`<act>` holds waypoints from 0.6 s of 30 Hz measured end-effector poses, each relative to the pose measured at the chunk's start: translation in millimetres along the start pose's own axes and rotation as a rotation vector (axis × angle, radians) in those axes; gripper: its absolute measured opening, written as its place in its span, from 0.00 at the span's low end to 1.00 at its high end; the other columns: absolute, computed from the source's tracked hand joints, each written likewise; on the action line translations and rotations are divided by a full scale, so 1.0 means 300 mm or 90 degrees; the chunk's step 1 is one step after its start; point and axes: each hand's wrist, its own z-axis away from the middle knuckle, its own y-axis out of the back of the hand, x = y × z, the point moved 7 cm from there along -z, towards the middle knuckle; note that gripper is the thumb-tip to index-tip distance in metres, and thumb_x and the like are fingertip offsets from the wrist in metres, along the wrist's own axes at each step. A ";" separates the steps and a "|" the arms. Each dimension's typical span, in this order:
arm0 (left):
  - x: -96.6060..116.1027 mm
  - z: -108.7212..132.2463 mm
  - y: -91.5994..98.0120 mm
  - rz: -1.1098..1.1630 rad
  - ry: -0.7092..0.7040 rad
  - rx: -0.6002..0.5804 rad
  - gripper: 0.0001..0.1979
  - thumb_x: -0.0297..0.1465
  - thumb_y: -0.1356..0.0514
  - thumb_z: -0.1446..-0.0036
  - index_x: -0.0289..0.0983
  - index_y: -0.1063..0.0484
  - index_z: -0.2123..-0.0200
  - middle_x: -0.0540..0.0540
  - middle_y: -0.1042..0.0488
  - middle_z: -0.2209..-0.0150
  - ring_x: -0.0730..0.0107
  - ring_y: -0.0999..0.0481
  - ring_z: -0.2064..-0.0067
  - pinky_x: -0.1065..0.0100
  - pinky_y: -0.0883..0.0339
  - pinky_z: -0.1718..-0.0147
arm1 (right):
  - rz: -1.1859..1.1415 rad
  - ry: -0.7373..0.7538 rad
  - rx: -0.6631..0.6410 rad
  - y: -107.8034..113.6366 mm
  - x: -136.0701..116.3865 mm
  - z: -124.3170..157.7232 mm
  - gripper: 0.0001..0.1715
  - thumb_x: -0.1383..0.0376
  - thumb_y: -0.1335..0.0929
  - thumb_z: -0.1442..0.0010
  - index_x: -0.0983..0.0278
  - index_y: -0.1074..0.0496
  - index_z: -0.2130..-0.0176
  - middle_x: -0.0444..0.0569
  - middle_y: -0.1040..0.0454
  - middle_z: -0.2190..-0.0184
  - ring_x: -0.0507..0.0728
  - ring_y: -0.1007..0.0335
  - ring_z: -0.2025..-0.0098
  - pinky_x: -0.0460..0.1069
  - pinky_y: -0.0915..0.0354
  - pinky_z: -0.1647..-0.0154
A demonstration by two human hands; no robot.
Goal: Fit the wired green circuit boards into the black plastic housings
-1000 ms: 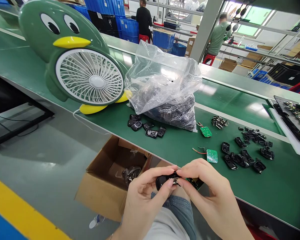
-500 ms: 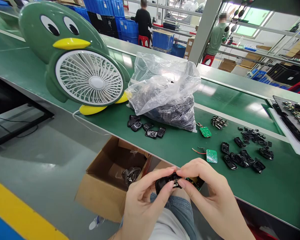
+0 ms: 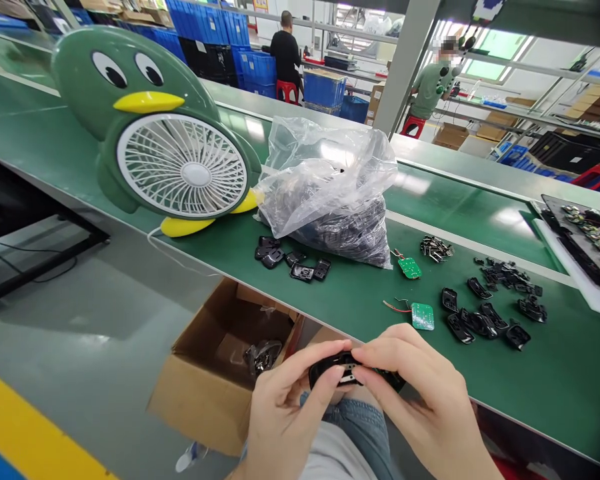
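Between both hands, above my lap, is a small black plastic housing [image 3: 321, 371] with a metal strip showing inside it. My left hand [image 3: 293, 400] pinches its left end, thumb at the front and fingertips on the top edge. My right hand [image 3: 415, 387] pinches the other end; a dark part partly hidden behind its fingers cannot be made out. Beyond the hands on the green bench lie two green circuit boards [image 3: 423, 317] with wires. To their right are loose black plastic shells [image 3: 483, 322] and, farther back, a pile of small metal pieces [image 3: 436, 249].
A penguin-shaped fan [image 3: 180, 133] stands at the left. Beside it sits a clear plastic bag [image 3: 330, 193] of dark parts, with black covers [image 3: 303, 272] in front. Below the bench edge is an open cardboard box [image 3: 205, 400]. Two people sit farther back.
The view has shifted slightly. Both hands keep hold of the black housing, and the green board visible by my right fingers before is now mostly covered.
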 end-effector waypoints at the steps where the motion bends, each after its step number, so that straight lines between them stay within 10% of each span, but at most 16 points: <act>1: 0.000 0.000 0.000 -0.003 0.000 -0.001 0.07 0.37 0.35 0.47 0.44 0.19 0.65 0.49 0.18 0.63 0.66 0.19 0.63 0.76 0.24 0.66 | 0.017 0.015 0.006 0.003 -0.007 -0.001 0.10 0.76 0.32 0.43 0.61 0.29 0.63 0.45 0.24 0.71 0.53 0.31 0.69 0.46 0.31 0.71; 18: 0.026 0.002 -0.006 0.006 -0.062 0.028 0.06 0.29 0.34 0.50 0.44 0.20 0.66 0.49 0.18 0.65 0.67 0.19 0.62 0.77 0.25 0.62 | -0.086 -0.108 0.011 -0.012 0.041 0.030 0.08 0.74 0.33 0.41 0.60 0.30 0.65 0.46 0.24 0.70 0.54 0.29 0.66 0.46 0.30 0.70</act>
